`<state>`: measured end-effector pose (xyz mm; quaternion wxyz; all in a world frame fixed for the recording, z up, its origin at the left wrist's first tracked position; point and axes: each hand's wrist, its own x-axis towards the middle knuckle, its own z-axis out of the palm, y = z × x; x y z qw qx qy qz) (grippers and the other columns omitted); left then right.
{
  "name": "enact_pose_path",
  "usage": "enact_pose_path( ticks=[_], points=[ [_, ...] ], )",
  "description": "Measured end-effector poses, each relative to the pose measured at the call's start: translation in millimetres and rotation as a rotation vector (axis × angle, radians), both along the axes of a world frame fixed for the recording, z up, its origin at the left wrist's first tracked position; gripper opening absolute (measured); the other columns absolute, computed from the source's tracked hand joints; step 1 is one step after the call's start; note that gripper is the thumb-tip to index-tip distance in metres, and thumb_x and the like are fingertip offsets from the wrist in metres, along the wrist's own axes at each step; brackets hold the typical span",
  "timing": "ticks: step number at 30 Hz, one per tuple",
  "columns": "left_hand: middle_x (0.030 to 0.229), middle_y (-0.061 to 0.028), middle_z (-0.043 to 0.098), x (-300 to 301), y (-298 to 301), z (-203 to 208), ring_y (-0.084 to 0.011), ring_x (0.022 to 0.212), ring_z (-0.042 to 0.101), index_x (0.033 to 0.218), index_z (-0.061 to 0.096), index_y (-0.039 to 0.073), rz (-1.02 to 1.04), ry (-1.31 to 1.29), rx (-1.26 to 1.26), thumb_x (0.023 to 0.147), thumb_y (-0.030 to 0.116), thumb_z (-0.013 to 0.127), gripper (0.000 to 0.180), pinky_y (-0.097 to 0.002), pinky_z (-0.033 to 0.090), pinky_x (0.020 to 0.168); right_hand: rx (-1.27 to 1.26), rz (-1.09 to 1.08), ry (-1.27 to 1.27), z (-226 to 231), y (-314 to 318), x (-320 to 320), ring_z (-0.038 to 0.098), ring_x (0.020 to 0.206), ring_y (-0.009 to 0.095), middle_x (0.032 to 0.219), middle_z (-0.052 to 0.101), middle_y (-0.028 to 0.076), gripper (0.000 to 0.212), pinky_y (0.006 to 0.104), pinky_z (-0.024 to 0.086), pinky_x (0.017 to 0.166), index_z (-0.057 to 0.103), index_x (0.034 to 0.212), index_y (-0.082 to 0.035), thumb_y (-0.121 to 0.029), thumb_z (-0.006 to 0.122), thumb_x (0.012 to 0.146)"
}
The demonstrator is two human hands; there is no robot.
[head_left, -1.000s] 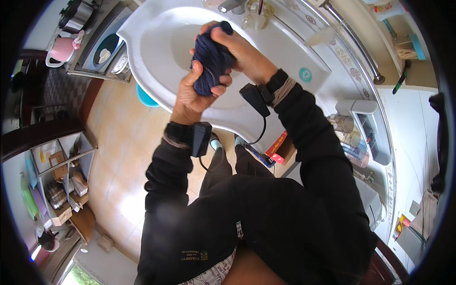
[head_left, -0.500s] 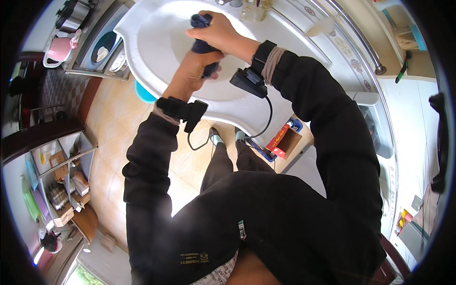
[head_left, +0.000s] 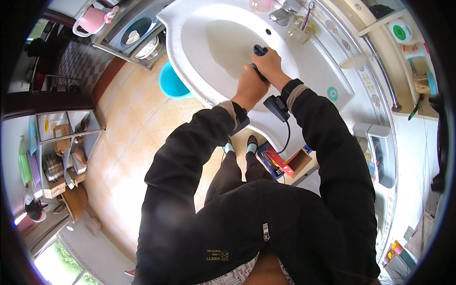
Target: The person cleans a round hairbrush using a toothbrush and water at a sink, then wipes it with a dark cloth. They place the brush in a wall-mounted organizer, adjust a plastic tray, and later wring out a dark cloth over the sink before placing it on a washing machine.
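A twisted dark navy cloth (head_left: pixel 259 49) is gripped in both hands above the white washbasin (head_left: pixel 176 39). My right hand (head_left: pixel 270 64) is closed round its upper end, and a short dark bunch sticks out past the fist. Close below it, my left hand (head_left: pixel 251 88) wraps the lower part, most of which the fingers hide. Cloudy water (head_left: pixel 221 54) lies in the bowl, to the left of the hands. Both wrists carry black strapped devices.
The metal faucet (head_left: pixel 282 16) and a glass cup (head_left: pixel 301 31) holding a toothbrush stand on the basin's back ledge. On the floor at left is a turquoise bucket (head_left: pixel 172 84). A red box (head_left: pixel 281 161) sits low by my feet. Shelves line the right wall.
Both hands, still on the cloth, have come closer together and sit lower over the right part of the bowl. The view has shifted, showing more of the faucet and bucket.
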<state>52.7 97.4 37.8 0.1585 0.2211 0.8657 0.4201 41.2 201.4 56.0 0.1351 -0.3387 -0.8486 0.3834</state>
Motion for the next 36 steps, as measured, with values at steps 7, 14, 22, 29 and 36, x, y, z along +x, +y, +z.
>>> enact_pose_path(
  ticks=[7,14,22,29,36],
  points=[
    [0.074,-0.0132,0.061,-21,-31,39,-0.0267,0.058,0.061,0.099,0.055,-0.004,-0.089,-0.966,0.318,0.077,0.029,0.071,0.043,-0.0334,0.044,0.041,-0.668,0.146,-0.145,23,14,-1,0.062,0.081,0.018,0.086,0.065,0.008,0.067,0.0337,0.047,0.069,0.067,0.097,-0.004,-0.067,0.054,0.079],
    [0.081,-0.0162,0.05,-26,-43,57,-0.0171,0.059,0.047,0.106,0.05,0.001,-0.207,-1.788,0.871,0.083,0.034,0.064,0.042,-0.0176,0.033,0.036,-1.096,0.625,0.397,67,25,29,0.056,0.106,0.022,0.128,0.052,0.015,0.055,0.0373,0.043,0.094,0.035,0.142,-0.014,-0.037,0.047,0.093],
    [0.08,-0.017,0.054,-2,-33,66,-0.0202,0.058,0.052,0.102,0.051,0.001,-0.272,-1.599,0.912,0.077,0.023,0.073,0.04,-0.0206,0.034,0.036,-0.97,0.502,0.435,79,17,47,0.059,0.084,0.02,0.086,0.056,0.006,0.016,0.033,0.049,0.074,0.055,0.081,-0.007,-0.02,0.062,0.086],
    [0.064,-0.0115,0.058,17,-13,66,-0.0192,0.048,0.057,0.079,0.062,-0.001,-0.083,-0.939,0.469,0.067,0.023,0.074,0.029,-0.0273,0.036,0.033,-0.625,0.316,0.211,60,24,42,0.055,0.059,0.012,0.064,0.05,0.0,0.024,0.0259,0.044,0.052,0.051,0.067,-0.008,-0.019,0.064,0.083],
    [0.067,-0.0205,0.063,29,6,36,-0.0316,0.061,0.064,0.076,0.063,-0.007,-0.027,-0.295,0.269,0.068,0.024,0.071,0.032,-0.0388,0.05,0.053,-0.461,0.185,0.121,23,34,34,0.054,0.05,0.015,0.058,0.051,0.003,0.021,0.0289,0.044,0.048,0.051,0.064,-0.006,-0.017,0.059,0.079]
  ],
)
